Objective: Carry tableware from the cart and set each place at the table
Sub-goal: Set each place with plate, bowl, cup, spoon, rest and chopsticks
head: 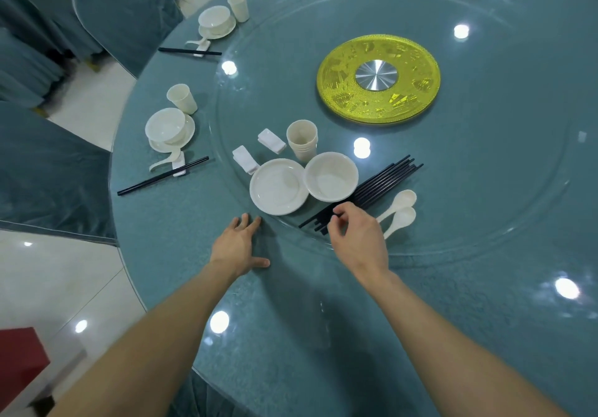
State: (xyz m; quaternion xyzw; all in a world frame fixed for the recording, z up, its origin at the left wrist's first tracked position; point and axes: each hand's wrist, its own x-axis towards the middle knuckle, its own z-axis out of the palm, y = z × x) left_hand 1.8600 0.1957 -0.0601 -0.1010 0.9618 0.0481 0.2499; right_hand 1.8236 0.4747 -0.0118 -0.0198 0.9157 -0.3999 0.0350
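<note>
Centrally, the right hand [354,237] hovers over the near ends of a loose bundle of black chopsticks [372,190], thumb and forefinger curled toward a pinch on one or two sticks; whether the fingertips already touch them cannot be told. Just left of the grip, the left hand [241,243] lies flat and spread on the table [291,335], holding nothing. Immediately right of the grip lie two white spoons [399,211], side by side, bowls pointing away. Just beyond the grip stand a white bowl [331,177] and, to its left, a stack of white plates [278,186]; farther out are nested cups [302,139] and two piles of white chopstick rests [259,151]. All this stock sits on the glass turntable [485,222], whose gold hub [378,79] lies well beyond the grip. Farther left, off the glass, a finished setting [170,128] shows plate, bowl, cup, spoon and chopsticks on a rest; others follow round the rim. Likely risks: the sticks overlap, so lifting a pair may drag neighbours, which could roll on the smooth glass, knock the spoons, or slip over the turntable's edge; a push could also rotate the glass. The surface is glossy teal with bright ceiling-light reflections; draped chairs [123,11] and pale tiled floor [64,287] surround it.
</note>
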